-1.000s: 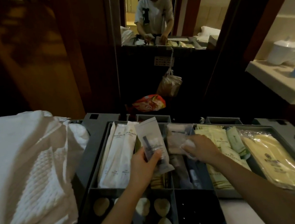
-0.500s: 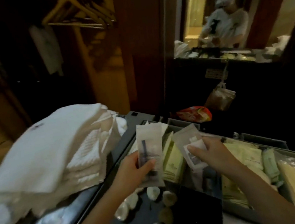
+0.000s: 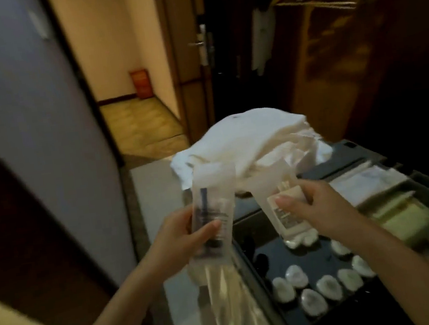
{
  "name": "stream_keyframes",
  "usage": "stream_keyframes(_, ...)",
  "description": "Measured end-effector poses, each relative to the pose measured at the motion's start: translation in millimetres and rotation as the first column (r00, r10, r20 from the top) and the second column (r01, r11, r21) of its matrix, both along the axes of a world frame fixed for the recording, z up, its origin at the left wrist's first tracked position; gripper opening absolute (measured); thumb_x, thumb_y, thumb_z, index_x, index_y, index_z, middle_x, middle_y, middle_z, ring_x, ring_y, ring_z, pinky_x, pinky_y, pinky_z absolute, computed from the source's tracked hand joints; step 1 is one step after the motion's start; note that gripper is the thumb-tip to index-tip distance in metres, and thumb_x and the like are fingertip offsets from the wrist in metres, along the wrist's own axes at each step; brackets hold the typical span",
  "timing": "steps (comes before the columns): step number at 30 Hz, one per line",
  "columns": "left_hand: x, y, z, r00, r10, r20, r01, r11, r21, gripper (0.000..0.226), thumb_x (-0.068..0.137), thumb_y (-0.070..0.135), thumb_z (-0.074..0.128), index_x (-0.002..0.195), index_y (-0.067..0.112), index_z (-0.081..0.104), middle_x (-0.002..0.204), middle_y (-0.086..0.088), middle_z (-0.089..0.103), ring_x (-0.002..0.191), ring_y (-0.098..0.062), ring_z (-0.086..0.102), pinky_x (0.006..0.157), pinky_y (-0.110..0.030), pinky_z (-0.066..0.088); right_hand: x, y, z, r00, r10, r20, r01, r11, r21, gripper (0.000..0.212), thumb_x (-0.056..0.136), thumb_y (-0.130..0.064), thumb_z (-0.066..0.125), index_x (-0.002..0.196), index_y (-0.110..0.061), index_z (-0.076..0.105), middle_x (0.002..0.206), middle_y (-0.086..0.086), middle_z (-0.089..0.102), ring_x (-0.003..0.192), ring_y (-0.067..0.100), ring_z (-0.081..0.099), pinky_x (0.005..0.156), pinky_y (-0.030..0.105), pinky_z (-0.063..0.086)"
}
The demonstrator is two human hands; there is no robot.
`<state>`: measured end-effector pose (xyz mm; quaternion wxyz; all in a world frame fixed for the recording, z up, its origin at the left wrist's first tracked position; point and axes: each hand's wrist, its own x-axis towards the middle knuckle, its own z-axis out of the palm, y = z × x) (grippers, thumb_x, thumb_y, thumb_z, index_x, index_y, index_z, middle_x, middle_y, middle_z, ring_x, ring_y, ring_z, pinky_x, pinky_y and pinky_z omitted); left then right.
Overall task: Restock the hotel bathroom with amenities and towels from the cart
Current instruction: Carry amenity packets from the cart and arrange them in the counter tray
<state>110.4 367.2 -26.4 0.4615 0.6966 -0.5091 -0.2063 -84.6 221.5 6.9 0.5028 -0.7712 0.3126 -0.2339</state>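
Head view: the left hand [image 3: 179, 237] gripped a clear sachet [image 3: 210, 203] upright, thumb across its front and fingers behind; a dark, slender item showed inside it. The right hand [image 3: 321, 203] pinched a second clear packet [image 3: 287, 218] bearing a white label, thumb on top. Both packets were held above the near left corner of the cart [image 3: 355, 150]. A stack of folded white towels [image 3: 248, 142] lay on the cart's far left end, just behind the packets. Below the right hand, a black compartment [image 3: 268, 261] contained small white round pieces [image 3: 328, 284]. Pale green packets [image 3: 404, 217] filled a compartment further right. The picture was motion-blurred.
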Motion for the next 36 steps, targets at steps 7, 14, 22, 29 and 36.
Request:
stream_keyframes(7, 59.0, 137.3, -6.0, 0.957, 0.286, -0.039, -0.286, 0.958, 0.006, 0.015, 0.078, 0.034, 0.063, 0.089, 0.024, 0.062, 0.084, 0.002, 0.069, 0.080, -0.009, 0.068, 0.070, -0.028, 0.057, 119.0, 75.2, 3.6, 0.933, 0.344, -0.106, -0.352, 0.934, -0.065, 0.011, 0.088, -0.015, 0.060, 0.084, -0.006, 0.064, 0.075, 0.009, 0.068, 0.066, 0.013, 0.067, 0.058, 0.027, 0.053)
stream_keyframes(14, 137.6, 265.8, -32.6, 0.815, 0.579, -0.040, -0.575, 0.815, 0.073, 0.009, 0.081, 0.033, 0.064, 0.085, 0.026, 0.060, 0.078, 0.005, 0.066, 0.074, -0.002, 0.065, 0.062, -0.019, 0.050, 250.5, 174.4, -21.4, 0.847, 0.496, -0.190, -0.511, 0.859, -0.036, 0.012, 0.088, -0.024, 0.060, 0.079, -0.017, 0.058, 0.075, -0.002, 0.065, 0.066, 0.003, 0.065, 0.049, 0.012, 0.047)
stream_keyframes(22, 192.7, 392.8, -62.0, 0.590, 0.775, -0.227, -0.784, 0.617, 0.069, 0.027, 0.075, 0.036, 0.074, 0.089, 0.015, 0.066, 0.083, -0.009, 0.070, 0.080, -0.024, 0.068, 0.074, -0.046, 0.056, 374.2, 299.9, -46.9, 0.655, 0.748, -0.108, -0.735, 0.663, 0.139, 0.005, 0.090, -0.017, 0.057, 0.091, -0.018, 0.062, 0.079, 0.001, 0.068, 0.068, 0.005, 0.068, 0.056, 0.020, 0.055)
stream_keyframes(29, 212.1, 470.8, -70.9, 0.406, 0.861, -0.306, -0.885, 0.454, 0.102, 0.040, 0.067, 0.053, 0.063, 0.089, 0.020, 0.065, 0.088, 0.002, 0.070, 0.080, -0.014, 0.068, 0.074, -0.032, 0.057, 456.1, 395.5, -77.5, 0.608, 0.793, -0.048, -0.764, 0.600, 0.236, 0.008, 0.090, -0.018, 0.058, 0.092, -0.020, 0.065, 0.081, 0.000, 0.069, 0.077, 0.016, 0.067, 0.060, 0.029, 0.051)
stream_keyframes(36, 243.9, 524.8, -86.9, -0.044, 0.929, -0.368, -0.969, 0.050, 0.241, 0.007, 0.087, 0.022, 0.058, 0.093, 0.020, 0.060, 0.087, 0.002, 0.068, 0.075, -0.005, 0.068, 0.061, -0.017, 0.053, 543.9, 463.2, -101.9, 0.434, 0.900, -0.051, -0.843, 0.425, 0.329, 0.012, 0.089, -0.018, 0.059, 0.097, -0.011, 0.063, 0.087, 0.006, 0.068, 0.078, 0.016, 0.066, 0.054, 0.019, 0.050)
